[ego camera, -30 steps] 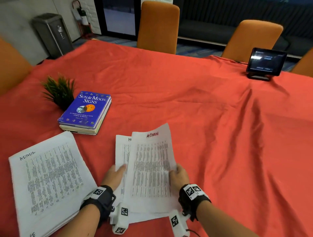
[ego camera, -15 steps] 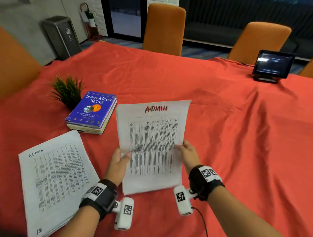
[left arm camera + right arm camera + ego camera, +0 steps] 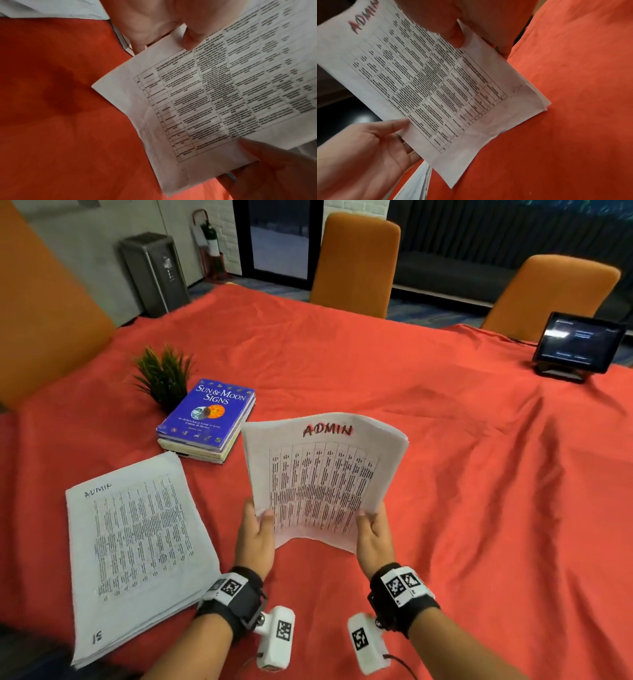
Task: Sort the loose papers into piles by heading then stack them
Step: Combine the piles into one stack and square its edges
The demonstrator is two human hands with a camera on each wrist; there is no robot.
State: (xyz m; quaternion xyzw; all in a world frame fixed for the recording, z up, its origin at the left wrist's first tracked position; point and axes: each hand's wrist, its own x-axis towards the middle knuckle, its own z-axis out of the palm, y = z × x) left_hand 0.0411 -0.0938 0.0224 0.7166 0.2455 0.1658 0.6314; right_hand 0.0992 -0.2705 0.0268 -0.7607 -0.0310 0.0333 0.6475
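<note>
I am holding a sheaf (image 3: 325,481) of papers up off the table (image 3: 445,440), near its near edge, tilted toward me so the ADMIN heading is facing my eyes. My left hand (image 3: 255,537) is pinching the sheaf's lower left edge, thumb on the front, and my right hand (image 3: 373,537) is pinching its lower right edge the same way; gripping both sides is bowing the pages, which I judge is keeping them from flopping. The pile (image 3: 137,549) headed ADMIN is lying flat toward the table's near left corner, so I am judging the sheaf belongs there, well clear of the book (image 3: 209,416)
</note>
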